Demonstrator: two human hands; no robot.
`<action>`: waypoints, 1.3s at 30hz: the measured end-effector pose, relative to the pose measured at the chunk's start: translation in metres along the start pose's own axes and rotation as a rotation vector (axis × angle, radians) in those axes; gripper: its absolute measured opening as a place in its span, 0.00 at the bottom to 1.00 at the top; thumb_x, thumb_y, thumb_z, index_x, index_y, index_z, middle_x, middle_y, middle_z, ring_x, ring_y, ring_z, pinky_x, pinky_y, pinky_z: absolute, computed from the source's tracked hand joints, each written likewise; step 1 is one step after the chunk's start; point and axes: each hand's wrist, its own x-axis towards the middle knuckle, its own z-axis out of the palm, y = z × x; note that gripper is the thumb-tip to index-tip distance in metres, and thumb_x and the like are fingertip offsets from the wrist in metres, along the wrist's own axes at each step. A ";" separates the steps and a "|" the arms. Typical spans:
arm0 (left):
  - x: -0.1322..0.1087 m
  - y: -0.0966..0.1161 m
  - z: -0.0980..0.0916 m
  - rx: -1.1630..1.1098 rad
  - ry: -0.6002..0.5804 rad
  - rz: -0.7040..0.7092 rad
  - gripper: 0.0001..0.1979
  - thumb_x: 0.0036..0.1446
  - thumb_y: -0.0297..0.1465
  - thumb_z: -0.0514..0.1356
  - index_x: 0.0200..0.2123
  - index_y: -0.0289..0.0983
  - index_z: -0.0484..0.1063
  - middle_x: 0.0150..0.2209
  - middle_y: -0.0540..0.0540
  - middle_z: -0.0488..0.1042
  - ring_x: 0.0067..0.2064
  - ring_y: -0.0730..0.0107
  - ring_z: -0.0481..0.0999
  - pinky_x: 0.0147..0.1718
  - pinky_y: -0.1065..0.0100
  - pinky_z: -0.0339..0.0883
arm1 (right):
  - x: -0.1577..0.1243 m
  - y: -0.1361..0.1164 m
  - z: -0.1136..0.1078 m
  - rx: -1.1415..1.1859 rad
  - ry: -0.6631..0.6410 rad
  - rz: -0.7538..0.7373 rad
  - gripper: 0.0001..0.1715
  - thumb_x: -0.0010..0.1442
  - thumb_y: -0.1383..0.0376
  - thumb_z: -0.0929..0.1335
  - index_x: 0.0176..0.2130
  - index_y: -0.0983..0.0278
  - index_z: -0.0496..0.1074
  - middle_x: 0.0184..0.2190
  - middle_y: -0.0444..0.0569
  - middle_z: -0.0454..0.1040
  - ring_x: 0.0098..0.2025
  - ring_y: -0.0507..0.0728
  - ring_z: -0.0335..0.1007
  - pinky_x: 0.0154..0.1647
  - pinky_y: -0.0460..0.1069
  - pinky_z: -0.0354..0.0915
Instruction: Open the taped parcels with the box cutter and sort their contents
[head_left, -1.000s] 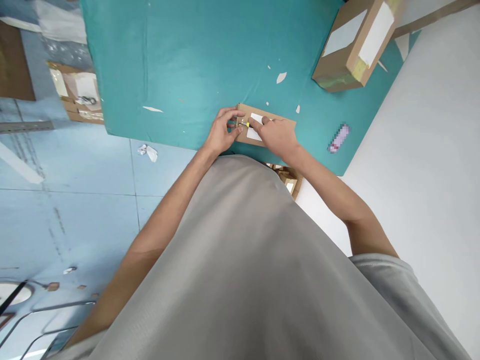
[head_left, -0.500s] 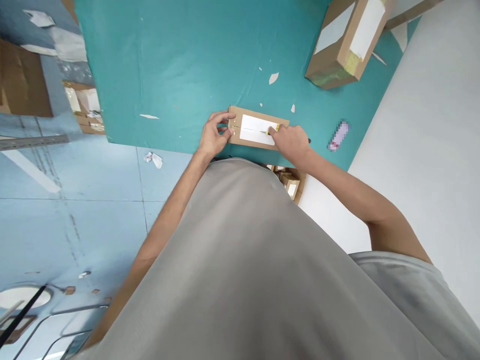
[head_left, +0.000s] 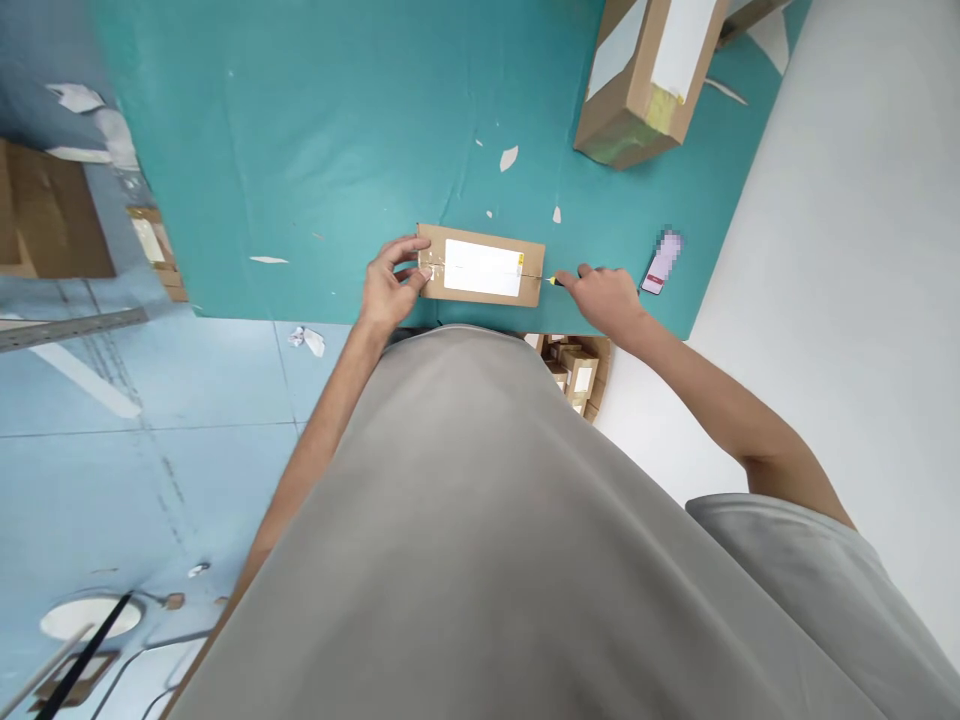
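Observation:
A small cardboard box (head_left: 481, 298) with a white label (head_left: 480, 268) lies on the teal table near its front edge. My left hand (head_left: 388, 285) grips the left end of this box, with thumb and fingers on its top face. A dark seam runs lengthwise along the box and shows at both ends of the label. In my right hand (head_left: 609, 302), closed, is a utility knife (head_left: 555, 281) with a yellow and black body. Its thin blade points left, at the right end of the box. Most of the knife's handle is hidden by my fingers.
A tall taped carton (head_left: 637, 110) stands at the back right. A phone (head_left: 663, 262) lies right of my right hand. Paper scraps (head_left: 508, 158) dot the teal table (head_left: 337, 130). Below its front edge are small boxes (head_left: 577, 372); a brown carton (head_left: 56, 215) sits far left.
My right hand has drawn the knife rightward, from over the label to the box's right end. My left hand still holds the left end. The whole view has shifted slightly.

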 end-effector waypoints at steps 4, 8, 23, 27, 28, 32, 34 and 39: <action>-0.002 -0.001 -0.010 -0.003 0.053 -0.036 0.28 0.59 0.52 0.75 0.58 0.46 0.82 0.65 0.40 0.83 0.64 0.49 0.83 0.65 0.47 0.81 | -0.005 0.021 0.017 0.219 0.128 -0.035 0.29 0.83 0.57 0.59 0.72 0.56 0.77 0.57 0.63 0.85 0.51 0.69 0.82 0.49 0.57 0.66; -0.001 -0.009 -0.025 -0.003 0.106 -0.047 0.32 0.58 0.53 0.75 0.60 0.44 0.81 0.65 0.38 0.83 0.65 0.48 0.83 0.68 0.45 0.78 | 0.010 0.028 0.059 0.733 0.337 0.076 0.25 0.79 0.48 0.67 0.56 0.62 0.85 0.44 0.54 0.87 0.44 0.64 0.81 0.44 0.53 0.71; 0.007 -0.027 -0.063 0.151 0.132 -0.108 0.26 0.58 0.45 0.70 0.58 0.42 0.80 0.59 0.38 0.84 0.56 0.55 0.85 0.62 0.48 0.81 | 0.055 -0.091 0.090 1.773 0.399 0.417 0.27 0.62 0.44 0.81 0.45 0.63 0.83 0.23 0.40 0.75 0.27 0.55 0.75 0.30 0.48 0.73; 0.018 -0.039 -0.022 0.085 -0.029 -0.144 0.31 0.56 0.39 0.72 0.63 0.43 0.77 0.58 0.36 0.84 0.54 0.55 0.85 0.62 0.45 0.81 | 0.037 -0.077 0.076 1.630 0.522 0.479 0.26 0.63 0.43 0.80 0.45 0.62 0.83 0.25 0.42 0.76 0.30 0.57 0.79 0.30 0.49 0.75; 0.020 -0.042 -0.011 0.068 -0.074 -0.161 0.33 0.57 0.39 0.72 0.65 0.43 0.75 0.58 0.35 0.84 0.54 0.54 0.86 0.61 0.43 0.81 | 0.035 -0.074 0.073 1.588 0.538 0.491 0.26 0.63 0.43 0.79 0.45 0.62 0.83 0.26 0.42 0.77 0.30 0.57 0.80 0.30 0.50 0.75; 0.026 -0.048 0.012 0.074 -0.180 -0.184 0.39 0.61 0.44 0.73 0.72 0.42 0.72 0.64 0.29 0.81 0.60 0.46 0.85 0.64 0.37 0.79 | 0.029 -0.067 0.061 1.430 0.563 0.492 0.23 0.67 0.44 0.77 0.43 0.61 0.81 0.30 0.44 0.78 0.32 0.59 0.81 0.34 0.51 0.76; 0.028 -0.039 0.007 0.107 -0.166 -0.104 0.37 0.63 0.49 0.74 0.71 0.43 0.74 0.70 0.29 0.78 0.68 0.43 0.81 0.69 0.38 0.74 | 0.027 -0.071 0.057 1.326 0.549 0.467 0.22 0.71 0.45 0.75 0.43 0.61 0.81 0.31 0.45 0.78 0.34 0.60 0.82 0.38 0.52 0.76; 0.027 0.013 -0.020 0.118 -0.139 0.096 0.31 0.71 0.60 0.65 0.63 0.45 0.82 0.68 0.36 0.81 0.71 0.45 0.80 0.70 0.46 0.75 | 0.023 -0.094 0.049 1.094 0.497 0.413 0.23 0.76 0.43 0.69 0.48 0.58 0.81 0.40 0.51 0.82 0.43 0.65 0.84 0.47 0.55 0.77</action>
